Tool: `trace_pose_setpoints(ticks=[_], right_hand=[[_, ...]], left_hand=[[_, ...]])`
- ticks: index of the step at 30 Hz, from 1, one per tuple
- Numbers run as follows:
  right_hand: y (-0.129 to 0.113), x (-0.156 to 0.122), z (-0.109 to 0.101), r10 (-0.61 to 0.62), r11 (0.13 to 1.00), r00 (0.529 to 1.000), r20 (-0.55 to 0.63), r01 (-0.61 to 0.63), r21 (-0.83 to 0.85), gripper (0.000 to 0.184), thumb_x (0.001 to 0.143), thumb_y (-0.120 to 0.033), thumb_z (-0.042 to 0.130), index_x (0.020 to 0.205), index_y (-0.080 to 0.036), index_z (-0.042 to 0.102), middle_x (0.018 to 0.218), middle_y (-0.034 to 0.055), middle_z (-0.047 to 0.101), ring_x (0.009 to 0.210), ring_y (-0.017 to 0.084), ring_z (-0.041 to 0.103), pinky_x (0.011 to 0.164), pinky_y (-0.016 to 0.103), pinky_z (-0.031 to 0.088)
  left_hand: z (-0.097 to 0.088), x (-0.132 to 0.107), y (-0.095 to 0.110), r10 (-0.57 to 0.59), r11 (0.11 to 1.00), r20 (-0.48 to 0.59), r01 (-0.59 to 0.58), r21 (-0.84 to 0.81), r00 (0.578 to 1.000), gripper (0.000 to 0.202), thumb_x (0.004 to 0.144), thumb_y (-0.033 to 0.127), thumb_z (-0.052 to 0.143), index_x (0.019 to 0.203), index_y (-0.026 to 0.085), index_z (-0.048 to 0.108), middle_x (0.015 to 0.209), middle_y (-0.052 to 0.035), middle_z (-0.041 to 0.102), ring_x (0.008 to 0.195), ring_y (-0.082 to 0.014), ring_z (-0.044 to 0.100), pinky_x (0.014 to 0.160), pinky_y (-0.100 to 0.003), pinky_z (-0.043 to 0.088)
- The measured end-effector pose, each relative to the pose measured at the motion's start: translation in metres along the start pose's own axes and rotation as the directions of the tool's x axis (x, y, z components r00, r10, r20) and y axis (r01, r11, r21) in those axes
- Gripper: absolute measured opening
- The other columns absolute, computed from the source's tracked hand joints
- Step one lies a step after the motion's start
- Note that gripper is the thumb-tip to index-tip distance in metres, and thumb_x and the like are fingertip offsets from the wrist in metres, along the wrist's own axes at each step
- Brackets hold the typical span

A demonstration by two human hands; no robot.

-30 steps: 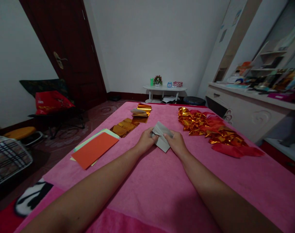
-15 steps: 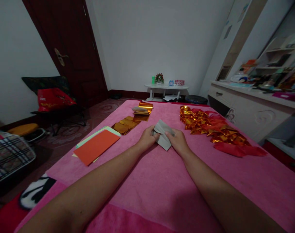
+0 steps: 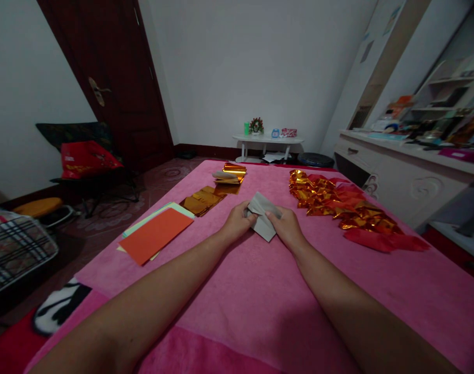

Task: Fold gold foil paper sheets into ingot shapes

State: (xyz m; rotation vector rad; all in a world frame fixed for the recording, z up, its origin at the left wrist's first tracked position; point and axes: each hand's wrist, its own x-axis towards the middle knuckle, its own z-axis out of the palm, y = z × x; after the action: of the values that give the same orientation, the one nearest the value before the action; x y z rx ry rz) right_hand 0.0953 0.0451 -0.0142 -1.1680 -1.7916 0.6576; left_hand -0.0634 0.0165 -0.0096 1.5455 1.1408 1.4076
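Between my two hands is a pale grey folded sheet of paper (image 3: 264, 227), held just over the pink cloth (image 3: 245, 291). My left hand (image 3: 239, 221) grips its left edge with the thumb on top. On the opposite edge my right hand (image 3: 286, 226) is closed, its thumb pressing near the middle of the paper. Fingers under the paper are hidden. Left of my hands lie gold foil sheets (image 3: 203, 201) and, nearer, a stack of coloured paper with an orange sheet (image 3: 157, 235) on top. To the right, crumpled gold foil and red pieces (image 3: 338, 202) form a long row.
A gold foil roll (image 3: 234, 169) lies at the far end of the cloth. Beyond stands a small white table (image 3: 268, 139) with a plant. A cluttered dresser (image 3: 408, 171) is at right; a chair with a red bag (image 3: 87, 158) is at left.
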Motion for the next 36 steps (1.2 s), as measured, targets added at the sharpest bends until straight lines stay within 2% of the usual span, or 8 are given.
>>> trace_pose_setpoints(ticks=[11, 19, 28, 36], right_hand=[[0.0053, 0.0008, 0.0009, -0.026, 1.0, 1.0, -0.007, 0.026, -0.008, 0.029, 0.078, -0.035, 0.053, 0.085, -0.013, 0.07, 0.074, 0.0051, 0.069, 0.064, 0.018, 0.06, 0.055, 0.024, 0.043], [-0.0012, 0.0007, -0.0008, 0.001, 0.999, 1.0, 0.002, -0.001, -0.039, 0.027, 0.077, -0.034, 0.053, 0.082, -0.013, 0.069, 0.071, 0.0052, 0.068, 0.062, 0.018, 0.06, 0.054, 0.024, 0.043], [0.0003, 0.0009, -0.0007, -0.015, 1.0, 1.0, 0.009, 0.015, -0.015, 0.027, 0.077, -0.034, 0.053, 0.085, -0.013, 0.069, 0.076, 0.0059, 0.07, 0.066, 0.019, 0.062, 0.058, 0.026, 0.046], [-0.0006, 0.0006, -0.0006, -0.007, 1.0, 1.0, 0.013, 0.007, 0.003, 0.028, 0.076, -0.036, 0.053, 0.079, -0.013, 0.068, 0.07, 0.0055, 0.068, 0.062, 0.019, 0.06, 0.055, 0.026, 0.044]], left_hand=[[0.0, 0.0001, -0.0006, 0.004, 1.0, 0.01, -0.004, 0.014, 1.0, 0.02, 0.07, 0.014, 0.058, 0.09, 0.013, 0.061, 0.079, -0.0004, 0.062, 0.069, -0.0106, 0.054, 0.065, -0.02, 0.043], [-0.0004, 0.0, -0.0062, 0.039, 0.998, 0.0, -0.039, 0.051, 0.999, 0.022, 0.071, 0.013, 0.057, 0.092, 0.013, 0.062, 0.08, -0.001, 0.063, 0.07, -0.0113, 0.055, 0.068, -0.021, 0.044], [-0.0001, -0.0021, 0.003, 0.014, 0.999, 0.008, -0.015, 0.033, 1.0, 0.021, 0.071, 0.013, 0.057, 0.092, 0.012, 0.06, 0.081, -0.002, 0.063, 0.071, -0.012, 0.056, 0.067, -0.022, 0.044], [0.0004, -0.0023, 0.0028, 0.003, 1.0, 0.006, -0.003, 0.001, 1.0, 0.022, 0.07, 0.01, 0.056, 0.092, 0.012, 0.06, 0.08, -0.0017, 0.062, 0.07, -0.011, 0.054, 0.067, -0.021, 0.043]])
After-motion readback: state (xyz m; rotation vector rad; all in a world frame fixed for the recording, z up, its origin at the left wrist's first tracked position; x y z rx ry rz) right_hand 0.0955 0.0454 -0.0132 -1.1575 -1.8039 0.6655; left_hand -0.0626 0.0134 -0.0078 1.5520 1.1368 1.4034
